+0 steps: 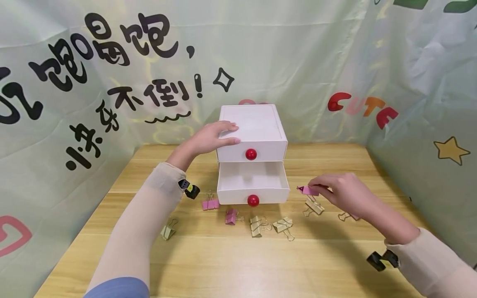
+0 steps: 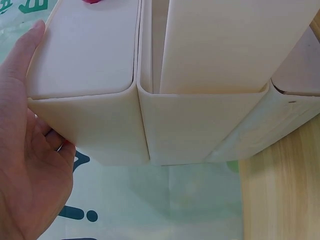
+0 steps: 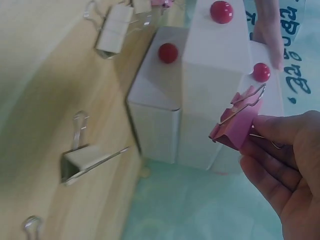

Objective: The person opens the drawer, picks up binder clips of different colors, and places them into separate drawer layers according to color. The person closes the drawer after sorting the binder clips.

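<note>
A white desktop drawer box [image 1: 249,123] with red knobs stands at the back of the table. Its middle drawer [image 1: 253,195] is pulled out, and no contents show inside it from the head view. My left hand [image 1: 210,138] rests on the box's top, with the thumb by the upper front edge. In the left wrist view, that hand [image 2: 30,135] lies along the top drawer's end. To the right of the open drawer, my right hand [image 1: 344,192] pinches a pink binder clip [image 3: 240,120] above the table, just over a gold binder clip [image 1: 314,206].
Near the box's front lie pink binder clips [image 1: 210,204] and gold binder clips [image 1: 256,227]. Another gold clip [image 1: 169,229] sits by my left forearm, and a pink clip [image 1: 348,216] is partly hidden under my right wrist. A printed cloth [image 1: 298,62] hangs behind the table.
</note>
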Available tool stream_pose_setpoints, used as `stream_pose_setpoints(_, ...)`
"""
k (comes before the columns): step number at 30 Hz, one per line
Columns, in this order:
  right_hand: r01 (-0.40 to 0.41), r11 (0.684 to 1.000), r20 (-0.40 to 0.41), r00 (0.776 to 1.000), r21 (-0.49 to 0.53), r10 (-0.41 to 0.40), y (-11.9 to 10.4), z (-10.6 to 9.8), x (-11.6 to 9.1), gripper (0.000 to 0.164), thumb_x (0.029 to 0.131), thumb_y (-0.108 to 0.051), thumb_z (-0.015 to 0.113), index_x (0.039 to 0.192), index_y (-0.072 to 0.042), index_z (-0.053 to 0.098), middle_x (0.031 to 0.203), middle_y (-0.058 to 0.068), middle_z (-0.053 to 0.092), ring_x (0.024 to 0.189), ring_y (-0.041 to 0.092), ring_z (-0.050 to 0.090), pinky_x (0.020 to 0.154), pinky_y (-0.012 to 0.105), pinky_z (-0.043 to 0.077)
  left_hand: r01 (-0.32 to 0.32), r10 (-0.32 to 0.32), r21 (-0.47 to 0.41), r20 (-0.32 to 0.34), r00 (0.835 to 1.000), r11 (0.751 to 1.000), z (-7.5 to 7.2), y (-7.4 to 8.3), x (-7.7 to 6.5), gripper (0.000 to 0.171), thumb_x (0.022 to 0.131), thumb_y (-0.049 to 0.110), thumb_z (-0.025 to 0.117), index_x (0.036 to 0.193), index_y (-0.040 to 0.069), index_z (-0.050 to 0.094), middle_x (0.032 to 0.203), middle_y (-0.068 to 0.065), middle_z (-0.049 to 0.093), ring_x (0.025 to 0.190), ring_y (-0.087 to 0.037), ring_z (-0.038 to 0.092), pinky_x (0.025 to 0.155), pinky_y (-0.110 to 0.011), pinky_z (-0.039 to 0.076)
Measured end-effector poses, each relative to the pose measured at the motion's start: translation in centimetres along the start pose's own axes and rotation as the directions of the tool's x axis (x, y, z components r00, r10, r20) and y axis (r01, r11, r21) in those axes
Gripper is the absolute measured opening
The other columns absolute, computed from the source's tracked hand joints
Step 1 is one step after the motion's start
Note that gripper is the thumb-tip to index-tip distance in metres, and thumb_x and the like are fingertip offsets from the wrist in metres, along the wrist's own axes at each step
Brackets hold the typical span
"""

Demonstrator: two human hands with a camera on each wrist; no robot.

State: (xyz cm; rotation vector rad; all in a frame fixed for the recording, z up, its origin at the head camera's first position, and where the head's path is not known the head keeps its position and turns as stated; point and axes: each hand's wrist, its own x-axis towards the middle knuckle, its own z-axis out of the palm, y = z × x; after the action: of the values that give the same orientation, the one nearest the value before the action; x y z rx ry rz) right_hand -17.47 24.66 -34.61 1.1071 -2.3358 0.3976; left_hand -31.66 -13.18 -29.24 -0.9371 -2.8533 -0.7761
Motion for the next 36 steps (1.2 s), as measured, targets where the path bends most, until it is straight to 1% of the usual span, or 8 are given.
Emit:
stream_pose_setpoints(8, 0.012, 1.0, -0.028, 1.0, 0.002, -0.012, -0.8, 0.2, 3.1, 0.021, 0.074, -0.007, 0.082, 0.092, -0.015, 0.075, 0.084, -0.008, 0.072, 0.068, 0.004, 0.065, 0.056, 0.03, 0.053, 0.005, -0.005, -0.002, 0.003, 1.0, 1.0, 0.0, 0.0, -0.1, 0.066, 0.089, 0.058, 0.061, 0.141, 0.018, 0.054, 0.15, 0.0, 0.044, 0.142, -0.02, 0.031, 0.115, -0.041, 0.025)
stream_pose_setpoints(14, -0.007, 1.0, -0.014, 1.0, 0.019, 0.008, -1.3, 0.8, 4.8, 0.019, 0.077, -0.009, 0.082, 0.093, -0.015, 0.076, 0.087, -0.007, 0.072, 0.069, 0.005, 0.065, 0.059, 0.032, 0.054, 0.002, -0.002, -0.01, 0.002, 1.0, 1.0, 0.0, -0.1, -0.2, 0.066, 0.089, 0.058, 0.062, 0.141, 0.017, 0.055, 0.149, 0.0, 0.044, 0.141, -0.02, 0.033, 0.115, -0.041, 0.026)
stream_pose_setpoints(18, -0.028, 0.999, 0.012, 1.0, 0.038, 0.027, -1.7, 1.5, 6.1, 0.016, 0.079, -0.01, 0.081, 0.093, -0.015, 0.076, 0.086, -0.006, 0.073, 0.066, 0.005, 0.063, 0.059, 0.031, 0.053, 0.004, -0.004, -0.011, 0.002, 1.0, 1.0, -0.1, -0.1, -0.2, 0.067, 0.089, 0.059, 0.062, 0.141, 0.017, 0.055, 0.15, 0.0, 0.044, 0.141, -0.02, 0.033, 0.115, -0.041, 0.026)
stream_pose_setpoints(25, -0.082, 0.995, 0.091, 0.993, 0.051, 0.077, -2.2, 3.3, 8.1, 0.009, 0.084, -0.012, 0.078, 0.092, -0.016, 0.076, 0.084, -0.006, 0.072, 0.065, 0.006, 0.061, 0.059, 0.03, 0.052, 0.018, -0.018, -0.011, 0.008, 1.0, 1.0, 0.0, -0.3, -0.2, 0.068, 0.088, 0.06, 0.062, 0.141, 0.019, 0.054, 0.15, 0.001, 0.043, 0.142, -0.02, 0.031, 0.115, -0.041, 0.025)
stream_pose_setpoints(28, -0.086, 0.994, 0.12, 0.99, 0.061, 0.078, -2.3, 4.1, 8.6, 0.007, 0.084, -0.012, 0.077, 0.091, -0.015, 0.076, 0.082, -0.006, 0.071, 0.064, 0.007, 0.06, 0.059, 0.03, 0.052, 0.019, -0.019, -0.011, 0.01, 1.0, 1.0, 0.1, -0.3, -0.1, 0.068, 0.088, 0.061, 0.061, 0.141, 0.019, 0.054, 0.151, 0.001, 0.043, 0.142, -0.02, 0.031, 0.115, -0.042, 0.025)
stream_pose_setpoints(33, -0.091, 0.994, 0.167, 0.983, 0.064, 0.079, -2.5, 5.2, 9.2, 0.005, 0.086, -0.012, 0.076, 0.09, -0.014, 0.076, 0.081, -0.007, 0.07, 0.066, 0.008, 0.06, 0.062, 0.03, 0.053, 0.007, -0.007, -0.011, 0.003, 1.0, 1.0, 0.2, -0.2, 0.0, 0.068, 0.088, 0.061, 0.061, 0.141, 0.019, 0.054, 0.15, 0.001, 0.043, 0.142, -0.02, 0.031, 0.115, -0.041, 0.025)
stream_pose_setpoints(36, -0.092, 0.994, 0.171, 0.982, 0.054, 0.082, -2.5, 5.6, 9.6, 0.004, 0.086, -0.012, 0.076, 0.089, -0.014, 0.076, 0.082, -0.006, 0.07, 0.068, 0.011, 0.063, 0.064, 0.032, 0.054, 0.006, -0.006, -0.01, 0.0, 1.0, 1.0, 0.1, -0.2, 0.0, 0.068, 0.088, 0.061, 0.061, 0.142, 0.018, 0.054, 0.151, 0.001, 0.043, 0.143, -0.02, 0.029, 0.116, -0.041, 0.024)
